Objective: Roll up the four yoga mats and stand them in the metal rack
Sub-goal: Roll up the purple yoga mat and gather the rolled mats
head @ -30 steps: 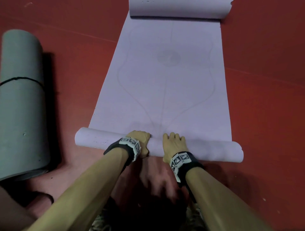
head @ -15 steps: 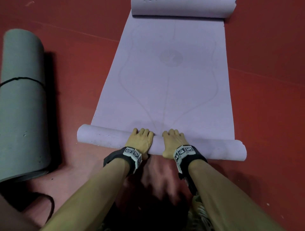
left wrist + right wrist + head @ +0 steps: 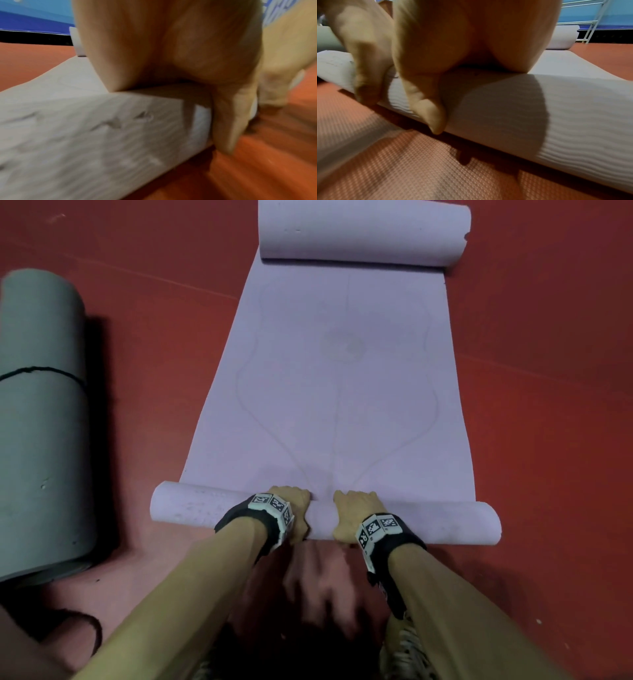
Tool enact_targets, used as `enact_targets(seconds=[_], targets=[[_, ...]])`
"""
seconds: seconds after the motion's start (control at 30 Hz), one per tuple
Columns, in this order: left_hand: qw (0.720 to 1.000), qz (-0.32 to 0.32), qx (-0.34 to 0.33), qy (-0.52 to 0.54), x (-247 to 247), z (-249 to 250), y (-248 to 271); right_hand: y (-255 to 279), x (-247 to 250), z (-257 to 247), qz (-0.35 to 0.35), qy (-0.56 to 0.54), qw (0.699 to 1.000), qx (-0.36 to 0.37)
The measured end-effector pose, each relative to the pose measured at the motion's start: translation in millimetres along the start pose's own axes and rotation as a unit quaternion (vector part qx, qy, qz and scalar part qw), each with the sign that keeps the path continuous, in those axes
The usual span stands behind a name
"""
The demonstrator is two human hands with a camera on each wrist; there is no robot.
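On the near end of the lilac mat [image 3: 329,392], both hands [image 3: 294,508] [image 3: 352,511] curl round a thin roll; most lies flat, the grey mat [image 3: 37,422] already rolled.

Lilac mat [image 3: 329,392]: flat on red floor, faint line pattern, both ends curled into rolls, near roll lying crosswise. Grey mat [image 3: 41,419]: fully rolled, black band round it, lying well left.

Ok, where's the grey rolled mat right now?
In the head view the grey rolled mat lies on the red floor at far left, apart from the purple mat and level with its flat stretch.
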State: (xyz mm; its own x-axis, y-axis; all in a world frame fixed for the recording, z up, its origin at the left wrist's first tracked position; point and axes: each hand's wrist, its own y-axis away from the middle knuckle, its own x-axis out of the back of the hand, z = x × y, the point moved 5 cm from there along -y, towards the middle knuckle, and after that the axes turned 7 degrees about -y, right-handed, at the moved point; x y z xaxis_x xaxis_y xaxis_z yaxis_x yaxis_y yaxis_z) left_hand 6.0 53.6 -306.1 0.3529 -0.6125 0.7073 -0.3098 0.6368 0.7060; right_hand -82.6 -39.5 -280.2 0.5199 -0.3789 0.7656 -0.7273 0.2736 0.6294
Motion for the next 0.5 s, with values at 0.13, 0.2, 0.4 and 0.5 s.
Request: enact_targets(seconds=[0.13, 0.2, 0.4, 0.5], targets=[[0.973, 0.190, 0.009, -0.127, 2, 10, 30, -9, 9, 5, -0.079, -0.041, 0.996, -0.029], [0.966, 0.231, 0.019, -0.114, -9, 15, 34, -15, 13, 4, -0.104, -0.055, 0.992, -0.035], [0.967, 0.229, -0.020, -0.110, 11, 16, 30, -11, 1, 1, -0.044, -0.011, 0.999, -0.016], [0.985, 0.143, -0.022, -0.094, 13, 7, 19, -11, 4, 1, -0.010, 0.024, 1.000, -0.017]])
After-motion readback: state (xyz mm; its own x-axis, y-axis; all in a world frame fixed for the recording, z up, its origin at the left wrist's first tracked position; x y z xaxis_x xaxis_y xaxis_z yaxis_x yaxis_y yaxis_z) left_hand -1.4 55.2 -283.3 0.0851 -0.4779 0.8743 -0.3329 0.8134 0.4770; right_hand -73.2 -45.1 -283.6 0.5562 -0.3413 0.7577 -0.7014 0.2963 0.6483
